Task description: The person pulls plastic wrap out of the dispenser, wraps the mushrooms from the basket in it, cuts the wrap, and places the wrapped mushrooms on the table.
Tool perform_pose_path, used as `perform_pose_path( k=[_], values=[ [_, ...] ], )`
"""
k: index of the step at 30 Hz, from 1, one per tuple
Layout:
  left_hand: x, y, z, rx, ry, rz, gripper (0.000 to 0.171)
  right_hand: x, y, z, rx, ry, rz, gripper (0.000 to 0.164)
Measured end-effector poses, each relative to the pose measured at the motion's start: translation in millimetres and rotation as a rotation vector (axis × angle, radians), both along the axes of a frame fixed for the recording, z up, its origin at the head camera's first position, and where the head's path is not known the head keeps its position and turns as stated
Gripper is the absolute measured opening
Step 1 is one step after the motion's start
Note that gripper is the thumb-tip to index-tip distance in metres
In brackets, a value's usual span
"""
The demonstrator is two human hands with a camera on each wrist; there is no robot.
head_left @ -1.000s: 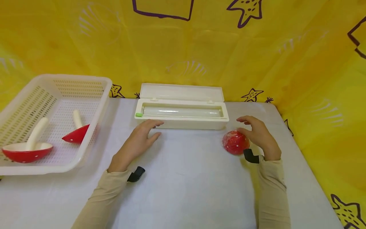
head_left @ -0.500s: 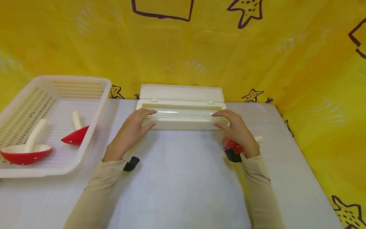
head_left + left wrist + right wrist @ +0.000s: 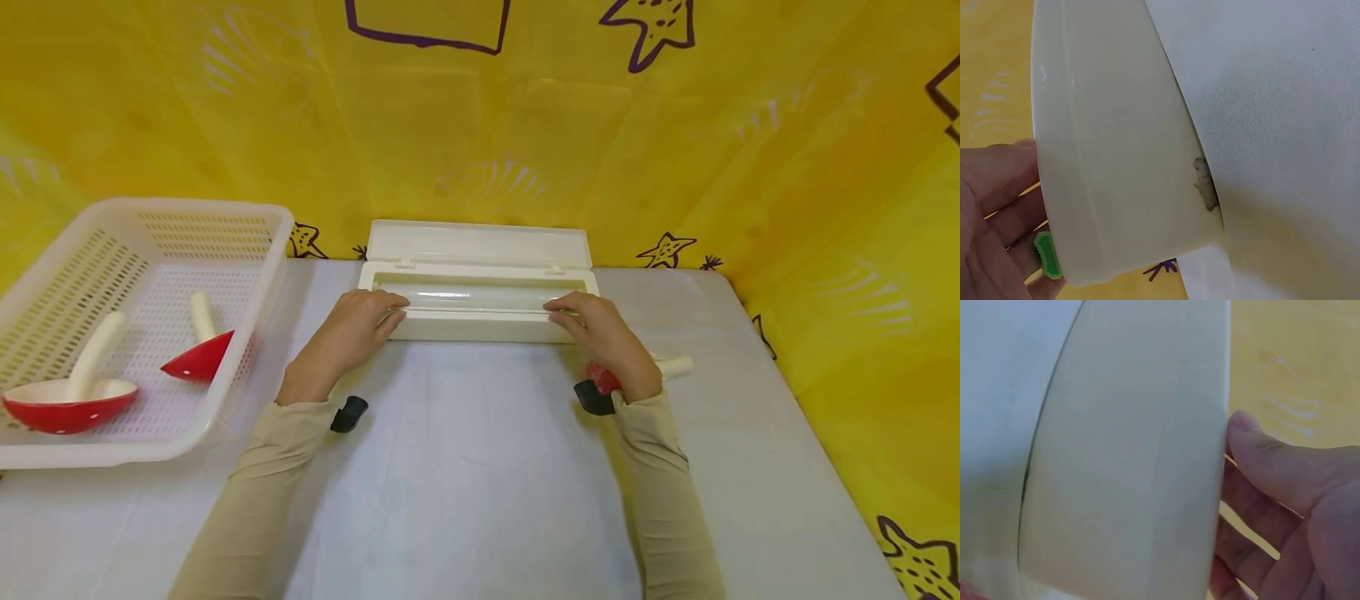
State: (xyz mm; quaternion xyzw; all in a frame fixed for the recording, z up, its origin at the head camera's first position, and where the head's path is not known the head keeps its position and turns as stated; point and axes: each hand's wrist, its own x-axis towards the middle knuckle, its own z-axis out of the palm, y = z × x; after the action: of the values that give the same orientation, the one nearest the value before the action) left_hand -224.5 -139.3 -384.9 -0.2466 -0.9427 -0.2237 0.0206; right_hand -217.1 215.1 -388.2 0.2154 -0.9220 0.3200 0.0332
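Note:
A white cling film dispenser (image 3: 483, 327) stands at the table's back with its lid (image 3: 480, 242) raised and a shiny roll of cling film (image 3: 465, 297) inside. At its left end my left hand (image 3: 352, 333) pinches at the film along the front top edge, thumb nearest me. My right hand (image 3: 600, 329) does the same toward the right end. The left wrist view shows the green slide cutter (image 3: 1048, 255) by my left fingers. Partly hidden under my right wrist lies a red ladle with a white handle (image 3: 677, 367), shiny with film.
On the left, a white perforated basket (image 3: 191, 437) holds a red spotted ladle (image 3: 67, 412) and another red ladle (image 3: 198, 360), both with white handles. A yellow patterned cloth (image 3: 480, 125) hangs behind and to the right of the white-covered table (image 3: 480, 467).
My right hand has moved left from the red ladle to the dispenser's right end. My left hand has come up to the left end. Both hands' thumbs and fingers have closed together at the edge.

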Motion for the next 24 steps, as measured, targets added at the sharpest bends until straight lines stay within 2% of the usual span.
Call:
perform_pose_path(
  k=[7,15,24],
  values=[
    [-0.2,2,-6.1,0.063,0.05,0.048,0.022,-0.6,-2,-4.3,-0.062,0.025,-0.026,0.019],
    [4.3,5,-11.7,0.114,0.074,0.118,0.02,-2.4,-5,-7.4,-0.119,0.048,-0.05,0.017],
    [4.7,8,-18.0,0.19,0.133,0.131,0.017,-5.7,-3,-8.9,-0.141,0.075,-0.072,0.014]
  ],
)
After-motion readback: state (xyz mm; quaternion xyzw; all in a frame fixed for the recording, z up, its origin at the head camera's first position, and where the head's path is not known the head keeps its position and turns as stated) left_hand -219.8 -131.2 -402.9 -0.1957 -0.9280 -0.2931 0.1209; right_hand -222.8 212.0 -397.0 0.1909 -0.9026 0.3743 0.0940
